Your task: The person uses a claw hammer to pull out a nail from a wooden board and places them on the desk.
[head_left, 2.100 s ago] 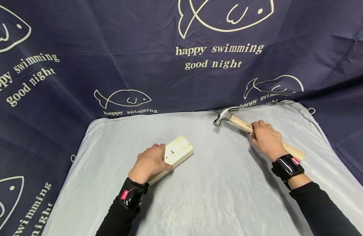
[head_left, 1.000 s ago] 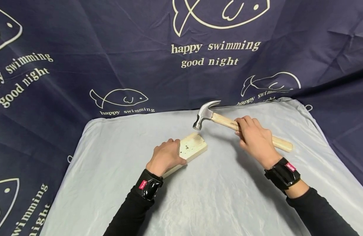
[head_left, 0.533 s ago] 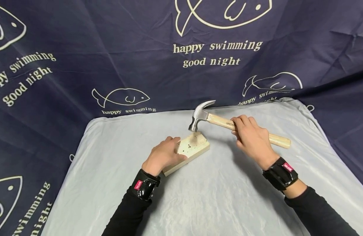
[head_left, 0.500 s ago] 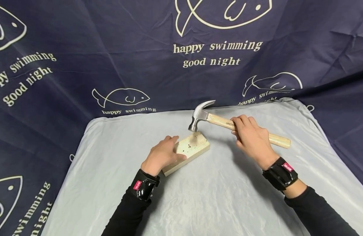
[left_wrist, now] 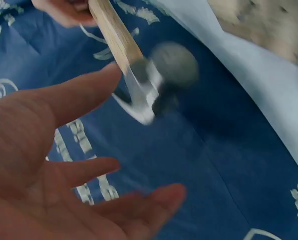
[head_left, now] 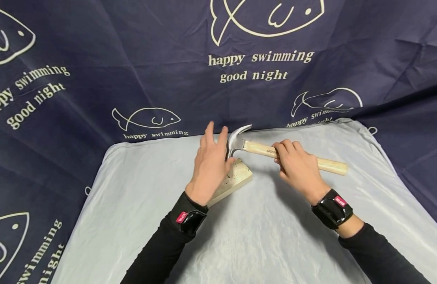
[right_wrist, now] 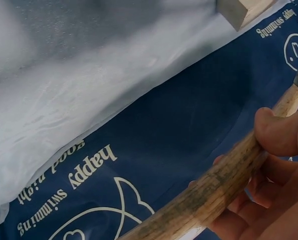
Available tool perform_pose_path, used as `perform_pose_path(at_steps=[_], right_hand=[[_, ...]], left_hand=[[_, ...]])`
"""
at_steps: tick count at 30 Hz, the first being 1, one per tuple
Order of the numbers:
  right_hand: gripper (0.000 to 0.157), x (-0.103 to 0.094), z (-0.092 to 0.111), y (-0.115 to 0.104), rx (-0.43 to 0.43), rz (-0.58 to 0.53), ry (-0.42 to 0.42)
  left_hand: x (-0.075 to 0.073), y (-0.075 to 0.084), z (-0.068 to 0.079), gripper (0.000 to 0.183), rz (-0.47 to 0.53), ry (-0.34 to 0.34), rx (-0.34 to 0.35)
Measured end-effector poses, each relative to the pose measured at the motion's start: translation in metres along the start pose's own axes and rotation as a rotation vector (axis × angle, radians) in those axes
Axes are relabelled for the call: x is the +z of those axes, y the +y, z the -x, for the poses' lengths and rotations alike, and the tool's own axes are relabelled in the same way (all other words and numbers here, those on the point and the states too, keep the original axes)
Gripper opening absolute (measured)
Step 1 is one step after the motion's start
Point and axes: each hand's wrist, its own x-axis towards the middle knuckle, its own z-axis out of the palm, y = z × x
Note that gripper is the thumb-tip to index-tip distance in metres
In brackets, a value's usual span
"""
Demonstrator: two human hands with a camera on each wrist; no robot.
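Observation:
A claw hammer (head_left: 259, 149) is held in my right hand (head_left: 300, 166), fingers curled around its wooden handle (right_wrist: 208, 197). Its steel head hangs over the far part of a pale wooden block (head_left: 239, 175), which has small dark holes or marks on top. My left hand (head_left: 209, 165) is off the block and raised above it, its fingers spread beside the hammer head. In the left wrist view the left thumb reaches close to the hammer head (left_wrist: 174, 65); whether they touch I cannot tell. The left hand and arm hide the near end of the block.
A light grey cloth (head_left: 268, 236) covers the table. Behind it hangs a dark blue curtain (head_left: 190, 59) with white fish drawings and lettering, close to the table's far edge. The curtain also runs down the left side.
The left hand has let go of the block and risen toward the hammer head, fingers straightening. Earlier it shifted the block to the right. The hammer has moved left, over the block.

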Motion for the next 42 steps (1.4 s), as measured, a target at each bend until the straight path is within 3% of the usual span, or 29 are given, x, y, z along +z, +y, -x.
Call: perform_pose_path(at_steps=[2,5,7,11,16,20,27,32,42], right_hand=[[0.029,0.002,-0.001,-0.003,-0.014,0.0,0.01],[0.029,0.004,-0.003,-0.007,-0.039,0.007,0.031],[0.029,0.005,-0.004,-0.008,-0.053,0.013,0.043],[0.027,0.007,-0.002,-0.01,-0.072,0.023,0.051],[0.028,0.008,0.0,-0.012,-0.087,0.025,0.044],[0.032,0.008,0.0,-0.014,-0.082,0.009,0.035],[0.037,0.009,0.0,-0.016,-0.078,-0.032,0.051],[0.037,0.008,-0.002,-0.016,-0.067,-0.045,0.068],[0.038,0.007,-0.001,-0.018,-0.062,-0.051,0.082]], left_hand=[[0.006,0.006,-0.005,0.082,0.008,0.048,0.104],[0.012,0.015,-0.014,0.074,-0.003,0.061,0.256],[0.017,0.021,-0.022,0.07,-0.025,0.012,0.324],[0.028,0.03,-0.032,0.06,-0.099,-0.133,0.388],[0.039,0.032,-0.037,0.043,-0.23,-0.272,0.411],[0.046,0.033,-0.04,0.035,-0.287,-0.32,0.407],[0.051,0.031,-0.041,0.025,-0.309,-0.318,0.357],[0.049,0.029,-0.04,0.018,-0.27,-0.285,0.358],[0.046,0.026,-0.038,0.017,-0.221,-0.298,0.345]])
